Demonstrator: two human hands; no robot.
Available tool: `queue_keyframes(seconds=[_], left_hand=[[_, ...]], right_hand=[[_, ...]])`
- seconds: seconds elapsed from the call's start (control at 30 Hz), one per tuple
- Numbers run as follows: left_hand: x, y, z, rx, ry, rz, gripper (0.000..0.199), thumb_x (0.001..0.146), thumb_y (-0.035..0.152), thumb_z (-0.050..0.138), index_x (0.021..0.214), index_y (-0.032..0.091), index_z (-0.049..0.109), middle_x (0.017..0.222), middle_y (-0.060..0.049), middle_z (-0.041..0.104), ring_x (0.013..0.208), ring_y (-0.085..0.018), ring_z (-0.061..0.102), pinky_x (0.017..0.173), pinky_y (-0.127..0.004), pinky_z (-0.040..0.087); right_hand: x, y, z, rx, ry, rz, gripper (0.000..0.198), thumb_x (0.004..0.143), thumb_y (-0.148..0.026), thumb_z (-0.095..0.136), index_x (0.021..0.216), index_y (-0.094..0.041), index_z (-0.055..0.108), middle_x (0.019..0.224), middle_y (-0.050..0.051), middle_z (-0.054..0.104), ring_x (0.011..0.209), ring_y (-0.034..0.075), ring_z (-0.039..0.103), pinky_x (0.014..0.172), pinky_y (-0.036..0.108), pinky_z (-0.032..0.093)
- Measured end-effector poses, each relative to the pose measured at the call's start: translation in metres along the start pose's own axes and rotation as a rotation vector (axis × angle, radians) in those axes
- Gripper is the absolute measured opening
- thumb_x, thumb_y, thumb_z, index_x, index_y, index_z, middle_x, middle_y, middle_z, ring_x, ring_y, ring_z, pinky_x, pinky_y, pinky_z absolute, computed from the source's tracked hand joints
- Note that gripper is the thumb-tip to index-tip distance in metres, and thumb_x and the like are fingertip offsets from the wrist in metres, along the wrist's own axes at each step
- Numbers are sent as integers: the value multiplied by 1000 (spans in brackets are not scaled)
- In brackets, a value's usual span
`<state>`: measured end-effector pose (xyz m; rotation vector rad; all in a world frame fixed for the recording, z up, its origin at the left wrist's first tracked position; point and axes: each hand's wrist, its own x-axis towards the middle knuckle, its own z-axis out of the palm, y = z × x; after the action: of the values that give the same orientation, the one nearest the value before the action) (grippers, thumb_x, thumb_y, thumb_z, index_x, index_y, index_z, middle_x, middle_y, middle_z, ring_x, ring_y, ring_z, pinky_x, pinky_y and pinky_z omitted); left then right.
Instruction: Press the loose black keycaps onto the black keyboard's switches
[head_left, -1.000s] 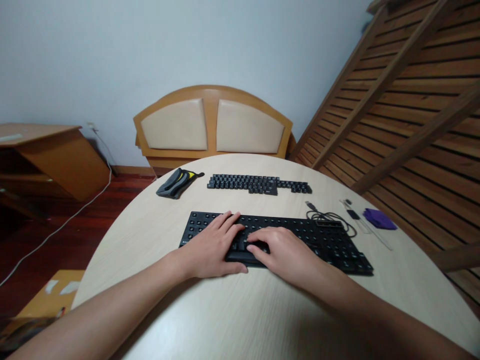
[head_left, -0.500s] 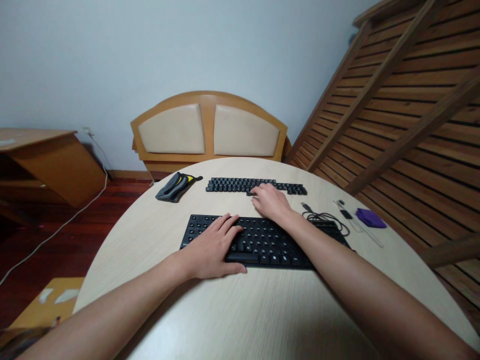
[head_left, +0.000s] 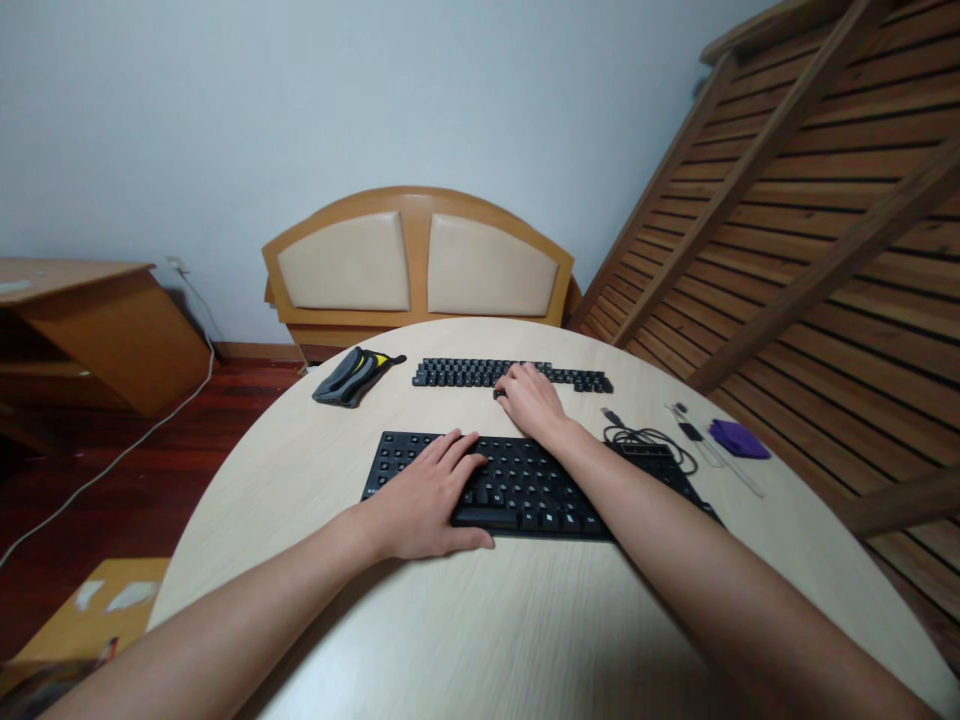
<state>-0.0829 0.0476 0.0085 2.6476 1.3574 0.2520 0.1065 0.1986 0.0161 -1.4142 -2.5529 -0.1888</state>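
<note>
A black keyboard lies near the middle of the round table, with most of its keycaps off and small stems showing. My left hand rests flat on its left part, fingers spread and thumb along the front edge. Beyond the keyboard, loose black keycaps stand in rows. My right hand reaches to the near side of these rows, thumb and fingers drawn together around a black keycap. Part of that keycap is hidden by the fingers. My right forearm covers the keyboard's right part.
A grey, black and yellow pouch lies at the table's left. On the right are a coiled USB cable, a purple cloth and a thin metal tool. A wooden headboard stands behind the table.
My right hand has shifted slightly left, its fingers drawing in around the keycap at the near edge of the rows. The left hand stays in place on the keyboard.
</note>
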Motion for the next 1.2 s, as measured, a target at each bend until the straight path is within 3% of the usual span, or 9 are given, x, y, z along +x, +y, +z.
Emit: queue_keyframes(seconds=[0.17,0.33,0.57,0.77,0.9,1.07,1.2], left_hand=[[0,-1,1,-14,5,6,90,82,77,56,142,11,43,160,-22,29,150,-39,19,120,-53,25],[0,-2,-3,-23,-7,2,89,79,75,60,139,10,46,157,-22,33,149,-39,22,121,-52,25],[-5,1,-9,-28,1,-43,89,76,77,60,134,10,50,153,-24,38,146,-42,28,118,-55,30],[0,18,-4,-74,140,-93,57,90,59,57,126,15,55,152,-19,41,145,-41,31,116,-58,31],[5,28,-4,-160,261,-20,29,94,37,59,116,19,56,132,-12,61,132,-29,48,111,-48,41],[7,29,-4,-221,296,12,20,93,24,59,112,20,57,110,-7,68,107,-24,60,95,-43,50],[8,26,-1,-234,294,9,15,94,22,59,108,20,59,107,-7,70,104,-24,62,91,-42,51]], right_hand=[[-18,-2,-9,83,10,-30,21,95,-23,60,109,-14,72,116,13,68,113,28,54,96,38,44],[-59,-5,-22,194,9,-58,19,98,-25,58,111,-18,70,113,7,73,109,23,61,95,35,47],[-108,-13,-25,553,11,-95,13,95,-21,61,106,-20,69,107,6,74,103,23,66,94,38,50],[-126,-21,-19,615,106,-143,16,95,-19,62,109,-22,68,108,5,74,104,22,65,93,39,50],[-131,-22,-18,585,185,-190,16,94,-19,62,110,-21,68,105,6,74,100,23,66,89,40,50],[-134,-22,-17,578,219,-228,15,92,-17,65,107,-19,67,100,6,74,95,23,67,85,39,50],[-135,-22,-16,602,226,-246,11,92,-18,65,103,-20,67,95,5,74,93,22,66,83,38,49]])
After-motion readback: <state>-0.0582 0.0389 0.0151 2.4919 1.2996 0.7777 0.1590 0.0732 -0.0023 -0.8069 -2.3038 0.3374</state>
